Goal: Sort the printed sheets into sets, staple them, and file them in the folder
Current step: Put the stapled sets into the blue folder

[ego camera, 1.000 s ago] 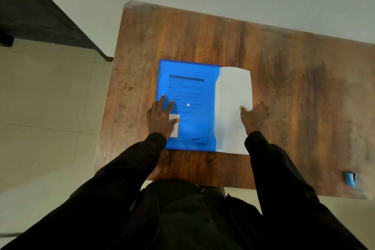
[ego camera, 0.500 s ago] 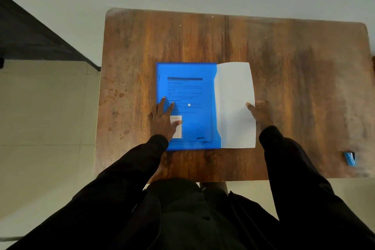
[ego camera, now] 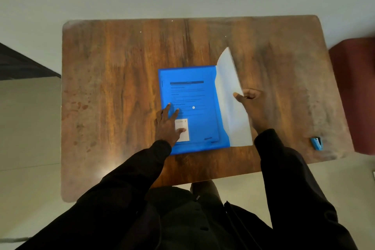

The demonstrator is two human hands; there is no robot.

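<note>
A blue translucent folder (ego camera: 200,75) lies near the middle of the wooden table (ego camera: 121,87), with a printed sheet (ego camera: 187,95) showing through it. My left hand (ego camera: 167,125) rests flat on the folder's lower left, fingers spread, the thumb on a small white label (ego camera: 183,131). My right hand (ego camera: 250,105) grips the right edge of the folder's white flap (ego camera: 229,95) and holds it lifted and tilted off the table. A small blue stapler (ego camera: 316,143) sits by the table's right front corner.
A dark red seat (ego camera: 354,91) stands just past the table's right edge. A dark piece of furniture (ego camera: 22,63) is at the far left on the pale floor. Bare wood lies left of and behind the folder.
The white flap lay flat on the table under my right hand; now its right edge is raised and swinging left over the folder. My left hand has stayed on the folder.
</note>
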